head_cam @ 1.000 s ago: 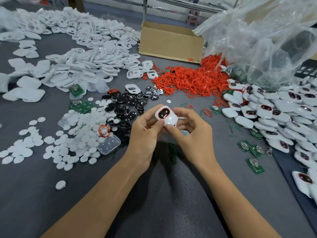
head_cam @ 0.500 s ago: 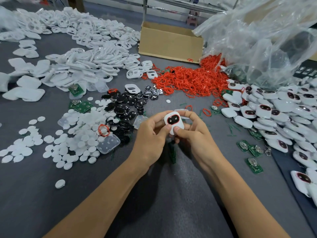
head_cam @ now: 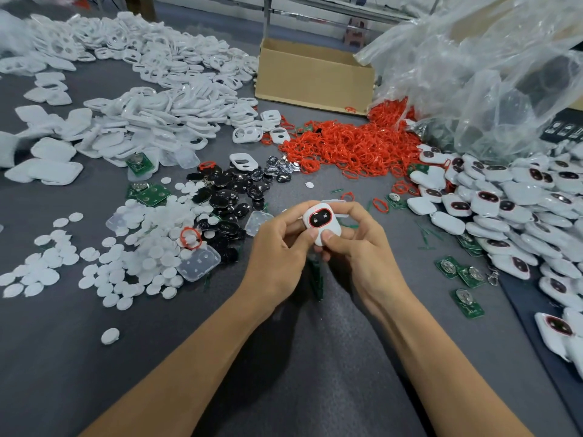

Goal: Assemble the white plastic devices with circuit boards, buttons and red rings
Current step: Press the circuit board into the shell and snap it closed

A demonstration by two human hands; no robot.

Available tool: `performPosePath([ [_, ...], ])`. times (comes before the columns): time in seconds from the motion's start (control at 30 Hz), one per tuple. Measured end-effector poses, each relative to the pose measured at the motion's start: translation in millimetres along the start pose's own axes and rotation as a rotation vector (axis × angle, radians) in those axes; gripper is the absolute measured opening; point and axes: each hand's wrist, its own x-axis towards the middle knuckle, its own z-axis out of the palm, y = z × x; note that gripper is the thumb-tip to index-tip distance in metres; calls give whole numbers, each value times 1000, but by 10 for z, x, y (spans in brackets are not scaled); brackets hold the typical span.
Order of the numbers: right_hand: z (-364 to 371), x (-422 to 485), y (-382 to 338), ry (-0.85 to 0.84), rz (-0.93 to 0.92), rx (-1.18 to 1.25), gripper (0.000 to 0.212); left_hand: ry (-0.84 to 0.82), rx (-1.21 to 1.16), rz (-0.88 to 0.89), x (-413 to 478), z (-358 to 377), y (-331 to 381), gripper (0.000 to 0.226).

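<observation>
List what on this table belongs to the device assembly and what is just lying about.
Job in hand:
- white device, pinched by left hand and right hand
- red rings
- circuit boards
- black buttons
- white shells
- finished devices

Lying about:
- cardboard box
- plastic bag

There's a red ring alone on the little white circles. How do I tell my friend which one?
Look at the spread of white discs beside the left hand. At its right edge, next to the black buttons, lies the red ring, just beyond a clear plastic cover. It is the only red thing on those discs.
</observation>
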Motion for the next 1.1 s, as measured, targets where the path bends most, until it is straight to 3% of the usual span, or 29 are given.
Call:
performPosePath([
  [0.23, 18, 25, 7, -53, -24, -32, 27, 47, 20, 32, 19, -25, 17, 34],
  [0.53, -30, 15, 24, 27, -20, -10, 28, -4, 85, 59, 5, 17, -12, 41],
  [0.7, -6, 3, 24, -54, -21, -4, 27, 16, 14, 29, 4, -1, 2, 38],
  [1.1, 28, -18, 5, 10, 5, 20, 30, 30, -43, -27, 7, -5, -8, 36],
])
